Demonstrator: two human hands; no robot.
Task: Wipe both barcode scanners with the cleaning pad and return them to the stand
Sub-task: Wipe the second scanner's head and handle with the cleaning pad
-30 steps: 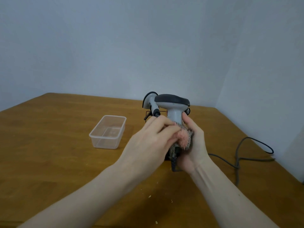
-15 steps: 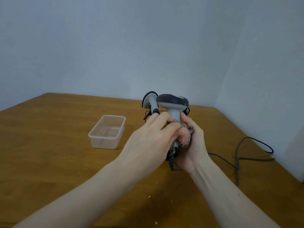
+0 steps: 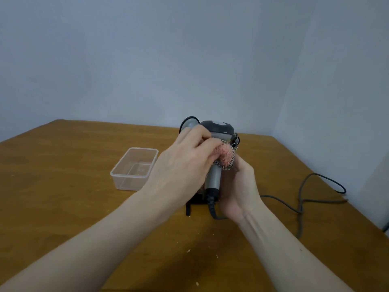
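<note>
My right hand (image 3: 240, 186) grips the lower handle of a grey barcode scanner (image 3: 214, 178) with a dark head, held upright above the table. My left hand (image 3: 185, 163) pinches a pink cleaning pad (image 3: 225, 158) with a checked mesh side and presses it against the scanner's neck just under the head. A second grey scanner (image 3: 189, 124) peeks out behind my left fingers. The black stand (image 3: 190, 204) shows only at its base under my hands; the rest is hidden.
A transparent plastic tub (image 3: 134, 167) sits to the left on the wooden table (image 3: 63, 197). The scanner's grey cable (image 3: 301, 199) loops across the right side towards the wall. Small crumbs lie on the near tabletop.
My left hand has slid the pad up the scanner's handle to the neck. The scanner's head has tipped slightly to the right.
</note>
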